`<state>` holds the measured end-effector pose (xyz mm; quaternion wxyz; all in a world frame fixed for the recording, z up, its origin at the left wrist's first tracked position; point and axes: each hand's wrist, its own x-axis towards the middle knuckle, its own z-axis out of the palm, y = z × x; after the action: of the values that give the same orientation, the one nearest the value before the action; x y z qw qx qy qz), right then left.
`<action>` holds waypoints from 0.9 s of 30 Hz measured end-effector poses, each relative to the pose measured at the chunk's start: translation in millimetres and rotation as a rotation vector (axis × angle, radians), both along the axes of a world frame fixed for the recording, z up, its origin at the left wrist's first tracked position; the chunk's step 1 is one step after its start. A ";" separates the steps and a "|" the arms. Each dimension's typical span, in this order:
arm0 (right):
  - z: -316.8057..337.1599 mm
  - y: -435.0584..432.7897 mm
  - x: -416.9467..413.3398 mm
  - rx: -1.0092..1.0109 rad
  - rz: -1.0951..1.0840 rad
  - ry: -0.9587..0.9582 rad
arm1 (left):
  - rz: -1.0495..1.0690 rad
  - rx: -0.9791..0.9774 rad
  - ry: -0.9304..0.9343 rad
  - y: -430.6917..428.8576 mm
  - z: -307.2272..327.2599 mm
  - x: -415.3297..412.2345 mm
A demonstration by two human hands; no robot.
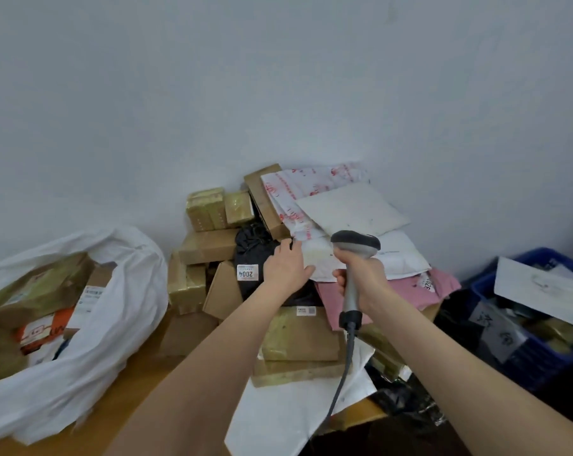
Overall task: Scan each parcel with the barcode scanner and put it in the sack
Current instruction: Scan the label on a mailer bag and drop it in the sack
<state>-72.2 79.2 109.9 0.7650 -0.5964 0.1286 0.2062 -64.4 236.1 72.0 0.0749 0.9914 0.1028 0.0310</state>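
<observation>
My right hand [361, 274] grips the handle of a grey barcode scanner [356, 246], its head pointing away from me over the parcel pile and its cable hanging down towards me. My left hand [286, 266] reaches onto the pile and takes hold of the edge of a white mailer parcel [321, 258], beside a black bag parcel labelled 2004 [252, 255]. A white sack [114, 307] lies open at the left on the wooden table, with several parcels inside it.
Brown cartons [209, 245], a red-printed white mailer [298, 189], a flat white envelope [351, 209] and a pink mailer [410, 291] are stacked against the wall. A blue crate [496, 284] full of parcels stands at the right. White mailers [278, 409] lie at the table's front edge.
</observation>
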 end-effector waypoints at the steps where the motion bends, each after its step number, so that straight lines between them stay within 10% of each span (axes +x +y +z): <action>1: 3.5 -3.7 9.1 -0.006 -0.013 -0.011 | -0.018 -0.003 -0.006 -3.4 2.4 11.4; 8: 11.6 -25.6 77.6 0.025 -0.095 -0.014 | -0.104 -0.096 -0.058 -32.5 2.8 96.2; 27: -6.6 -71.4 149.2 0.093 -0.060 0.041 | -0.273 0.449 -0.043 -78.0 5.4 147.3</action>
<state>77.0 7.8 103.3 0.7948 -0.5519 0.1527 0.2011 82.9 158.1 77.4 -0.1415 0.9869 -0.0428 0.0640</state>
